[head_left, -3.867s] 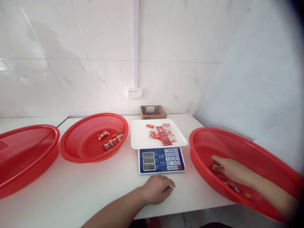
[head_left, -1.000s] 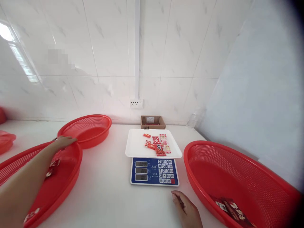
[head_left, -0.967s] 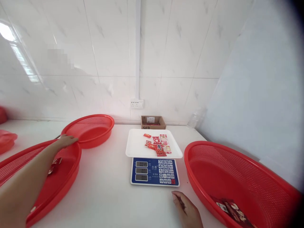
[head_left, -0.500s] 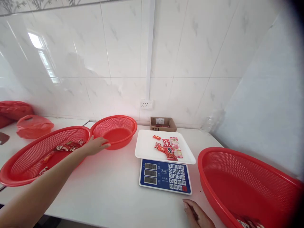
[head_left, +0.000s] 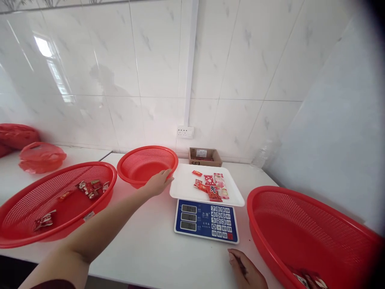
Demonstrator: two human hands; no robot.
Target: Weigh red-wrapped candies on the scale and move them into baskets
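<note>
Red basket (head_left: pixel 147 155): left hand (head_left: pixel 157 183) at its rim, grip unclear from here. Right hand (head_left: pixel 246 269): curled near the scale (head_left: pixel 207 220), contents hidden. Sweets (head_left: pixel 213 193): loose on white tray (head_left: pixel 183 182). Risk: left hand or basket bumping the tray, spilling sweets.

The red baskets (head_left: pixel 285 200) at left, centre and right are smooth, glossy plastic with meshed walls. Shiny film wrappers (head_left: pixel 213 193) lie on the smooth white plastic tray (head_left: pixel 183 182). Mid-frame, the box (head_left: pixel 207 163) is matt brown cardboard. The far-left bag (head_left: pixel 42 157) looks thin and crinkled, like plastic film. The wall tiles (head_left: pixel 156 60) are glossy; the tabletop (head_left: pixel 141 249), smooth.
</note>
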